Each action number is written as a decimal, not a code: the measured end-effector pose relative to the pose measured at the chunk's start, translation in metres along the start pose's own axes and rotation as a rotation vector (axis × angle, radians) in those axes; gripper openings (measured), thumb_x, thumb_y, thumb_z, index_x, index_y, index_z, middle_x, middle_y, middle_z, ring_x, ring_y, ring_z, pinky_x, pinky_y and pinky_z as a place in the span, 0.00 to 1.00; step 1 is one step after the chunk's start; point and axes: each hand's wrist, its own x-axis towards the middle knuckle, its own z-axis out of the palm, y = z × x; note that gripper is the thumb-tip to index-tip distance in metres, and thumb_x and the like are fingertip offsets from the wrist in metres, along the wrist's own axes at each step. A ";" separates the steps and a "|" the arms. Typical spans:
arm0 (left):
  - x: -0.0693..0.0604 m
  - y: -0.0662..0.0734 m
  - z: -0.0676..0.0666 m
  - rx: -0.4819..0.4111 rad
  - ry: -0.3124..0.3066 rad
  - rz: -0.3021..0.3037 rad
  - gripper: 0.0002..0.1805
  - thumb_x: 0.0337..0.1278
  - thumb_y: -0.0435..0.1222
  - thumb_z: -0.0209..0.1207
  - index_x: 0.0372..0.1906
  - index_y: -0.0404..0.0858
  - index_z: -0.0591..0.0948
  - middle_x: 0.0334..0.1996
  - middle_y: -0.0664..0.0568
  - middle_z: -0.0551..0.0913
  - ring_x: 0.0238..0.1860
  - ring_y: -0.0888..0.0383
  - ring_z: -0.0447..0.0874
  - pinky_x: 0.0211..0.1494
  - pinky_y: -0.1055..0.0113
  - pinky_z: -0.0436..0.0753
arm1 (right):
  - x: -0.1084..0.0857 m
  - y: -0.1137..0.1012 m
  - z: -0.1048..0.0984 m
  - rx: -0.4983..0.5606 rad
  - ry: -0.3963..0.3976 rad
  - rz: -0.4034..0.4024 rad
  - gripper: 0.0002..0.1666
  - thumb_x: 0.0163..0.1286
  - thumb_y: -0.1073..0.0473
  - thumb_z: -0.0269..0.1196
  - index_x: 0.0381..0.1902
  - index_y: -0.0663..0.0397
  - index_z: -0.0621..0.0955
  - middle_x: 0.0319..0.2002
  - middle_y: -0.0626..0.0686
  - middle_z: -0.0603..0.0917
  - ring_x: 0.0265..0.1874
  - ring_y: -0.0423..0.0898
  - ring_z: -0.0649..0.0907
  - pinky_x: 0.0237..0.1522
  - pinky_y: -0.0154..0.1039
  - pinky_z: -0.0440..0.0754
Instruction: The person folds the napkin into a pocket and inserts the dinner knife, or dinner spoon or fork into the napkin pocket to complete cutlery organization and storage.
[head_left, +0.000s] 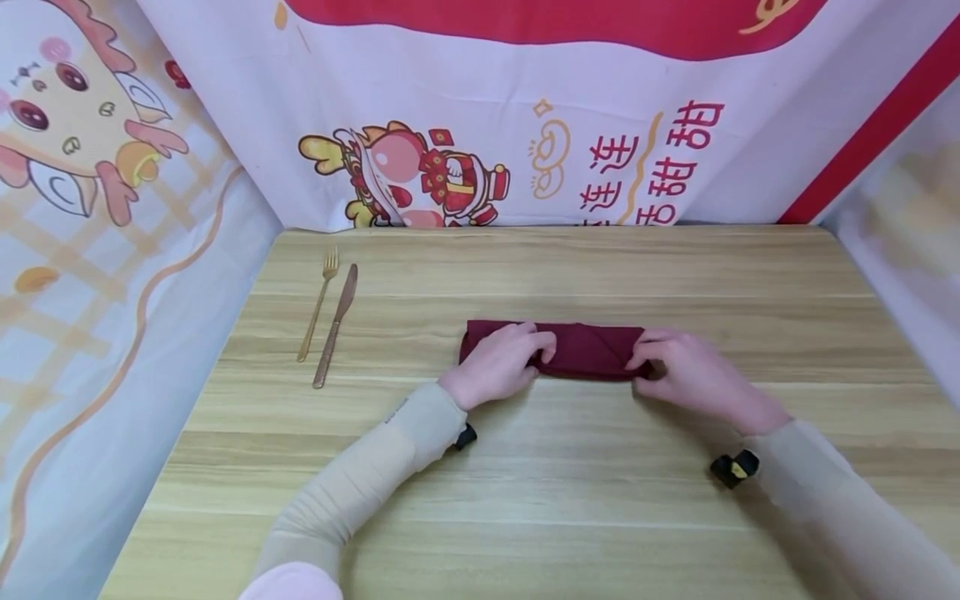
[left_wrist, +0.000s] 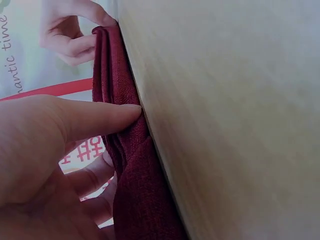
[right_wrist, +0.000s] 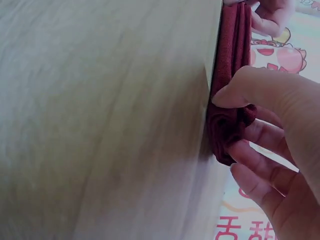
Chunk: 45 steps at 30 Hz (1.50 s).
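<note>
A dark red cloth napkin (head_left: 588,348), folded into a narrow strip with stacked layers, lies across the middle of the wooden table. My left hand (head_left: 498,360) covers part of its left half and grips the near edge between thumb and curled fingers. At the right end, my right hand (head_left: 690,375) pinches the cloth. The left wrist view shows the thumb (left_wrist: 110,117) pressed on the layered edge of the napkin (left_wrist: 145,200), fingers behind it. Rolled layers show at the end of the napkin (right_wrist: 232,55) in the right wrist view, between thumb and fingers.
A gold fork (head_left: 318,304) and a copper-coloured table knife (head_left: 336,325) lie side by side at the table's left. Printed cloth (head_left: 480,83) hangs behind the table (head_left: 540,517), with more cloth at both sides.
</note>
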 end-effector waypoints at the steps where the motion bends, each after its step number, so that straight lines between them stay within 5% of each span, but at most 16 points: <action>1: 0.000 -0.001 0.000 -0.007 -0.006 -0.001 0.13 0.56 0.25 0.65 0.40 0.45 0.79 0.36 0.53 0.76 0.38 0.56 0.75 0.39 0.63 0.76 | 0.001 0.000 0.001 0.004 -0.004 0.008 0.11 0.55 0.63 0.78 0.36 0.46 0.90 0.42 0.48 0.85 0.41 0.46 0.84 0.43 0.50 0.84; 9: -0.024 -0.018 -0.014 -0.091 0.022 -0.045 0.22 0.54 0.32 0.73 0.54 0.42 0.80 0.51 0.52 0.79 0.56 0.54 0.74 0.63 0.61 0.71 | 0.000 -0.005 -0.002 0.006 0.025 0.049 0.20 0.52 0.60 0.81 0.42 0.48 0.86 0.42 0.48 0.83 0.31 0.43 0.79 0.36 0.44 0.81; 14: -0.049 -0.032 -0.024 -0.140 0.138 -0.068 0.23 0.44 0.27 0.77 0.47 0.37 0.79 0.47 0.50 0.78 0.52 0.53 0.75 0.60 0.60 0.74 | -0.003 -0.008 -0.005 -0.002 0.052 0.009 0.26 0.53 0.61 0.81 0.50 0.51 0.87 0.48 0.53 0.84 0.43 0.51 0.83 0.47 0.53 0.82; 18: -0.060 -0.040 -0.026 -0.142 0.144 -0.084 0.21 0.43 0.25 0.76 0.42 0.37 0.79 0.42 0.50 0.78 0.47 0.53 0.76 0.56 0.61 0.76 | -0.005 -0.007 -0.004 -0.019 0.044 -0.041 0.19 0.53 0.65 0.80 0.44 0.53 0.90 0.44 0.54 0.87 0.45 0.53 0.85 0.49 0.56 0.82; 31: -0.058 -0.046 -0.024 -0.093 0.084 -0.130 0.09 0.57 0.27 0.69 0.43 0.36 0.86 0.43 0.50 0.83 0.50 0.52 0.80 0.58 0.59 0.77 | -0.001 0.002 -0.001 0.015 0.013 0.010 0.13 0.54 0.66 0.79 0.38 0.52 0.91 0.40 0.50 0.89 0.41 0.49 0.87 0.45 0.52 0.85; 39: -0.061 -0.049 -0.024 -0.102 0.101 -0.107 0.08 0.62 0.28 0.65 0.45 0.36 0.83 0.44 0.49 0.81 0.49 0.52 0.79 0.58 0.58 0.76 | 0.003 0.003 -0.002 0.034 0.070 0.023 0.11 0.55 0.67 0.76 0.36 0.51 0.89 0.33 0.46 0.89 0.27 0.38 0.83 0.30 0.38 0.84; 45: -0.062 -0.045 -0.038 -0.156 0.176 -0.112 0.10 0.67 0.28 0.62 0.51 0.35 0.80 0.47 0.49 0.80 0.50 0.53 0.77 0.56 0.59 0.78 | 0.008 0.001 -0.020 0.050 0.199 -0.006 0.10 0.53 0.69 0.75 0.34 0.54 0.89 0.33 0.50 0.89 0.31 0.45 0.86 0.33 0.48 0.87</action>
